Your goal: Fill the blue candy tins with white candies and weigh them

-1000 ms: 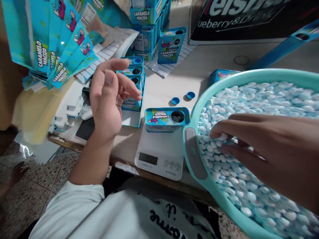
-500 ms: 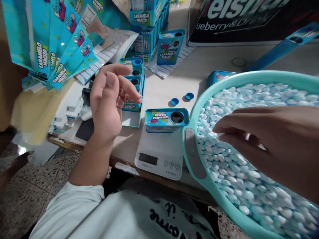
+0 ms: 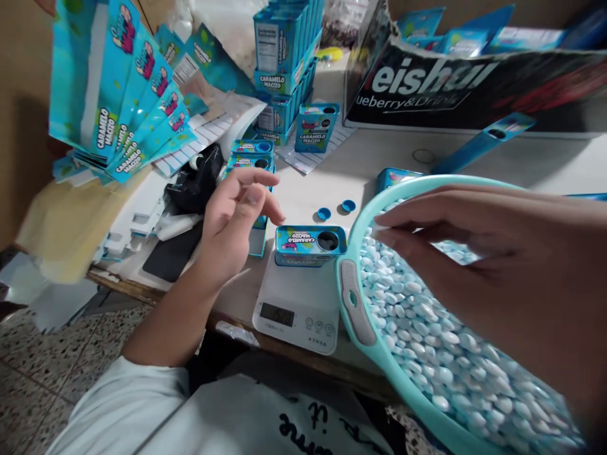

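Presently, on the pale surface point(image 3: 365, 151): one blue tin point(image 3: 303, 246), opening upward, on the far part of a white scale point(image 3: 296, 316); contents of its dark hole indistinct, display digits blurred. Two blue caps point(image 3: 336, 210), just beyond the tin. One turquoise tub point(image 3: 353, 243) of pale candies point(image 3: 427, 347), right, cut off by the frame; part of the candies hidden under the right hand point(image 3: 488, 253). That hand: fingers nearly together above the tub's left part; whether a candy sits between them cannot be told. Left hand point(image 3: 230, 224): raised left of the tin, fingers loosely curled and parted, empty, partly covering a row of tins point(image 3: 251, 155). Black printed carton point(image 3: 465, 95), far right, cut off at the edge.
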### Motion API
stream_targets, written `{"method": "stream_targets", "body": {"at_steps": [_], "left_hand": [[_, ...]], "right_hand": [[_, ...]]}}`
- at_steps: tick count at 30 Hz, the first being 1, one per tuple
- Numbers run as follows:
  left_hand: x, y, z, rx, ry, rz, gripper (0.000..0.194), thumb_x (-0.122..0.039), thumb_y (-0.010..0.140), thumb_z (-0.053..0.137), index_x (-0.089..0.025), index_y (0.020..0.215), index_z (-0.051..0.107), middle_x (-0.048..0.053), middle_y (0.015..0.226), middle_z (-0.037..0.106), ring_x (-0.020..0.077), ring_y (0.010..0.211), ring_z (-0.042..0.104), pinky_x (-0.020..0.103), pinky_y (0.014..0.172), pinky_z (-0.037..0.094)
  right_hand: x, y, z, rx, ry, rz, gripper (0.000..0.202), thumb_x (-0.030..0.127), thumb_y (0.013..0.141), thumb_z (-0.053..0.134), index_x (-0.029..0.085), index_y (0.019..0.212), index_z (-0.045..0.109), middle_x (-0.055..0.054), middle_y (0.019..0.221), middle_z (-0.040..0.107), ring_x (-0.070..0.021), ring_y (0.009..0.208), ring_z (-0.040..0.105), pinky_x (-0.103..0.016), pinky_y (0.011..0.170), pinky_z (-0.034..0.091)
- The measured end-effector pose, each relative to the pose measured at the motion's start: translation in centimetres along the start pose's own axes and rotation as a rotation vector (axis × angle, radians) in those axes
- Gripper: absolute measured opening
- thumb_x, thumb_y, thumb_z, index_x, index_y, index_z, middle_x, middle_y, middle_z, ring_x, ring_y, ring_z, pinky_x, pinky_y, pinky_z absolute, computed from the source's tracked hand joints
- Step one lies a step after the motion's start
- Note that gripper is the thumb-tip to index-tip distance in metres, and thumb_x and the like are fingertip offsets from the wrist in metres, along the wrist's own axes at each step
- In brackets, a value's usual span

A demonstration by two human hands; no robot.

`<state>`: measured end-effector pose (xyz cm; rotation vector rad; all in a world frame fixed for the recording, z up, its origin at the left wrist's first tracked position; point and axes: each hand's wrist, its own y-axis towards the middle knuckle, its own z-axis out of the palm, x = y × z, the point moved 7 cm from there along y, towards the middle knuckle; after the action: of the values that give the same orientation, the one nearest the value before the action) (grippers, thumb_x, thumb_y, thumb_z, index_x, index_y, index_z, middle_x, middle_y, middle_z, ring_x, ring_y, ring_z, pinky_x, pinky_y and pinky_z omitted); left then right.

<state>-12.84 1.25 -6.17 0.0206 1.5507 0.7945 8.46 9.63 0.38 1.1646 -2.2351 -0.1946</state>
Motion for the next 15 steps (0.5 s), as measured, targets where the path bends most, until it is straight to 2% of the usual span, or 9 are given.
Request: {"method": "stream_targets", "body": {"at_steps": [3, 5, 11, 15], "left_hand": [[0.1, -0.2, 0.2, 0.024, 0.004, -0.011, 0.028, -0.051, 0.101, 0.063, -0.023, 0.106, 0.069, -0.003, 0.072, 0.069, 0.0123, 0.068, 0.070, 0.025, 0.068, 0.056], [0.0, -0.2, 0.2, 0.025, 0.015, -0.017, 0.028, -0.050, 0.100, 0.063, -0.023, 0.106, 0.068, -0.003, 0.073, 0.069, 0.0127, 0.069, 0.070, 0.025, 0.068, 0.057], [-0.1, -0.3, 0.3, 0.012, 0.077, -0.009, 0.031, -0.053, 0.099, 0.063, -0.022, 0.104, 0.068, -0.002, 0.074, 0.069, 0.0136, 0.069, 0.069, 0.026, 0.069, 0.057], [0.0, -0.4, 0.4, 0.041, 0.130, -0.026, 0.034, -0.054, 0.098, 0.064, -0.021, 0.107, 0.068, 0.000, 0.082, 0.070, 0.0148, 0.079, 0.070, 0.027, 0.075, 0.056]], "right_hand": [[1.3, 0.4, 0.7, 0.067, -0.024, -0.112, 0.009, 0.028, 0.099, 0.060, 0.028, 0.094, 0.068, 0.000, 0.090, 0.074, -0.0167, 0.074, 0.065, -0.034, 0.068, 0.045], [1.6, 0.5, 0.9, 0.098, -0.008, -0.136, 0.010, 0.026, 0.099, 0.059, 0.028, 0.093, 0.067, 0.000, 0.091, 0.074, -0.0165, 0.073, 0.064, -0.034, 0.068, 0.046], [2.0, 0.5, 0.9, 0.065, -0.012, -0.173, 0.009, 0.021, 0.100, 0.062, 0.024, 0.094, 0.068, -0.001, 0.094, 0.074, -0.0136, 0.079, 0.066, -0.029, 0.070, 0.048], [2.4, 0.5, 1.0, 0.044, 0.000, -0.207, 0.012, 0.016, 0.100, 0.063, 0.022, 0.091, 0.068, 0.000, 0.092, 0.074, -0.0116, 0.078, 0.066, -0.026, 0.070, 0.050]]}}
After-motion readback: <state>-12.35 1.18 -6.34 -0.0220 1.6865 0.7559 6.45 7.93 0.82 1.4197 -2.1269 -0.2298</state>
